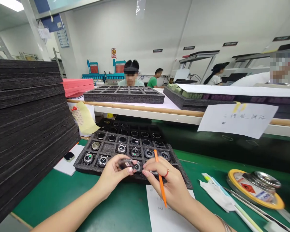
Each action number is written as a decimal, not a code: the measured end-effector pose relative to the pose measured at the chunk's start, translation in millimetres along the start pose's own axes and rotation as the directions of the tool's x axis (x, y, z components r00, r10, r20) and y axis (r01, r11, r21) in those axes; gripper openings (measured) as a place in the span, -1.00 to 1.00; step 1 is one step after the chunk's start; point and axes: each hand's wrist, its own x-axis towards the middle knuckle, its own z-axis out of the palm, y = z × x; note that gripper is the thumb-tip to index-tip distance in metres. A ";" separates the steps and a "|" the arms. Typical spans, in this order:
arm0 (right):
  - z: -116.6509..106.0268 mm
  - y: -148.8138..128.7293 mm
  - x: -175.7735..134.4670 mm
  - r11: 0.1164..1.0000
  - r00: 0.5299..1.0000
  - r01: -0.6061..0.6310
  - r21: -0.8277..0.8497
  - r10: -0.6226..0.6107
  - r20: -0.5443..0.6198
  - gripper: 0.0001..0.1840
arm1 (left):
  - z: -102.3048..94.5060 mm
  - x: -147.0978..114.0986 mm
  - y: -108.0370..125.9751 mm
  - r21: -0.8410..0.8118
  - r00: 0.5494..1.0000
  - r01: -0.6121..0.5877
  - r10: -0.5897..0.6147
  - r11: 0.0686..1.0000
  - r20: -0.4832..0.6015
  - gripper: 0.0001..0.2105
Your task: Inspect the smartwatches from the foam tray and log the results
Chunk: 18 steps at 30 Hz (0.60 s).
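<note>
My left hand [112, 172] pinches a dark, glossy watch case [125, 163] above the front row of a black foam tray [81, 166]. Round watch bodies sit in most of the tray's compartments, some with sensor backs facing up; one compartment in the middle row holds none. Close beside it on the right, my right hand [170, 178] has an orange pry stick [162, 191] between its fingers, slanting from upper left to lower right. Its thumb and fingertip are near the watch case; whether they touch it I cannot tell.
Stacked black foam sheets [26, 129] rise at left, near a small watch [69, 156] on a white pad. Written paper [157, 212] lies under my right forearm. Right are a yellow-rimmed can [248, 187] and tissue-wrapped sticks [219, 195]. A shelf [145, 111] crosses ahead; people sit beyond.
</note>
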 end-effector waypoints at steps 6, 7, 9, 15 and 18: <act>2.9 -4.2 2.0 0.999 0.998 0.011 0.032 -0.009 -0.069 -0.86 | 4.4 -6.3 -1.1 -0.015 1.000 -0.013 0.013 1.000 0.019 -0.71; 3.1 -3.4 0.4 0.999 0.998 0.001 0.038 0.001 -0.062 -0.85 | 5.2 -7.4 -1.4 -0.001 1.000 -0.019 0.019 1.000 0.022 -0.71; 3.2 -1.9 -2.5 0.998 0.999 -0.023 0.058 0.025 -0.036 -0.84 | 7.1 -10.2 -2.5 0.020 0.999 -0.017 0.016 1.000 0.043 -0.69; 4.4 -3.0 -5.9 0.991 0.995 -0.088 0.104 0.083 0.056 -0.79 | 14.9 -19.8 -10.4 0.075 0.993 0.067 -0.074 0.995 0.097 -0.58; 6.2 -3.4 -5.9 0.985 0.990 -0.123 0.118 0.113 0.087 -0.78 | 18.1 -22.1 -13.4 -0.031 0.990 0.132 -0.130 0.991 0.045 -0.52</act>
